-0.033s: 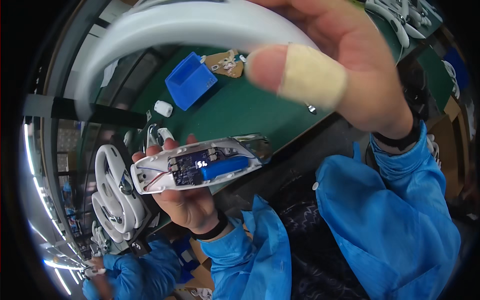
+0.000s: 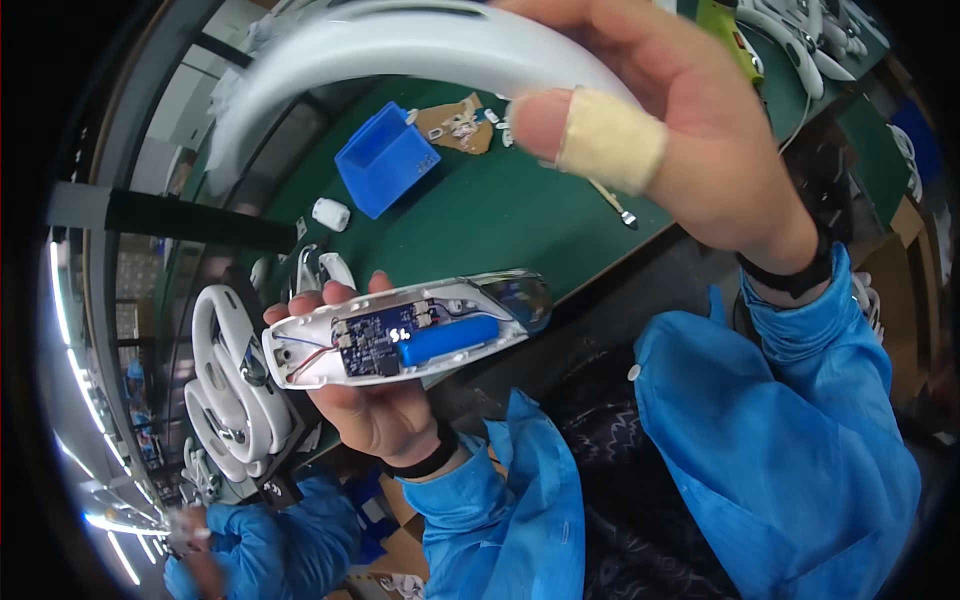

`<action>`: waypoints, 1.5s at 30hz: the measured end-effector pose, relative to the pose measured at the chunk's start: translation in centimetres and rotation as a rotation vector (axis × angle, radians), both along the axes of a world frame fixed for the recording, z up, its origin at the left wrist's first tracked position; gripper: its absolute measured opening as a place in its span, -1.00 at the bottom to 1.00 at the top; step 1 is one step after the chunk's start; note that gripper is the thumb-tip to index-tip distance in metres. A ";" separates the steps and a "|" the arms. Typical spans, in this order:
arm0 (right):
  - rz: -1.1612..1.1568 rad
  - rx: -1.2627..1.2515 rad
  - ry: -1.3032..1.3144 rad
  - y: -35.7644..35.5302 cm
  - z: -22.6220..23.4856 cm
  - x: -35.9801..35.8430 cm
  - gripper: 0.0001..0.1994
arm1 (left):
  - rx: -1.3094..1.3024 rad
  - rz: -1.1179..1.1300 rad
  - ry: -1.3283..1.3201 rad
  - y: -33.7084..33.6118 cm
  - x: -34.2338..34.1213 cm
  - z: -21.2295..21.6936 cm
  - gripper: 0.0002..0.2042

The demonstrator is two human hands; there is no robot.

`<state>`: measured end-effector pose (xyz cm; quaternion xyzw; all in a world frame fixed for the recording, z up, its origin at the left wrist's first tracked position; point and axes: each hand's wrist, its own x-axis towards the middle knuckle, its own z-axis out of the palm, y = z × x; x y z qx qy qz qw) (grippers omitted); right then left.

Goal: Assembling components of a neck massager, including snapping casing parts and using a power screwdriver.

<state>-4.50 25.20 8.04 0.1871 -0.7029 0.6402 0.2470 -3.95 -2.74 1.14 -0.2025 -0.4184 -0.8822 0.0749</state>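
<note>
Green bench [image 2: 450, 215] seen below. Open white housing [image 2: 318, 370], fitted with dark circuit board [image 2: 372, 345] and blue cylinder [image 2: 450, 340], cradled above bench edge in curled left hand [image 2: 385, 415]; arched white cover [image 2: 420, 45] gripped by right hand [image 2: 690, 130].

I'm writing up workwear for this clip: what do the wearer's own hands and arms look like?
The left hand and right hand are ungloved; a pale yellow wrap circles the right thumb. Black bands sit at the left wrist and right wrist. The left sleeve and right sleeve are creased, slightly shiny blue fabric.
</note>
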 end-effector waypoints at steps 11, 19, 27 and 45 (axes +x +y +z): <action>-0.265 0.643 -0.142 -0.3 -12.4 0.0 -0.50 | 0.430 -0.437 0.094 -0.8 -0.5 0.1 -0.31; -0.339 0.881 -0.186 -0.5 -14.4 0.3 -0.46 | 0.619 -0.493 0.033 -0.8 0.0 -0.3 -0.33; 0.176 -0.005 -0.569 -2.3 -9.6 2.9 -0.52 | 0.599 -0.405 -0.019 0.2 0.0 -0.2 -0.31; 0.410 -0.287 -0.740 -1.8 -0.9 -0.3 -0.64 | -0.613 -1.006 0.108 -3.0 4.3 1.4 -0.15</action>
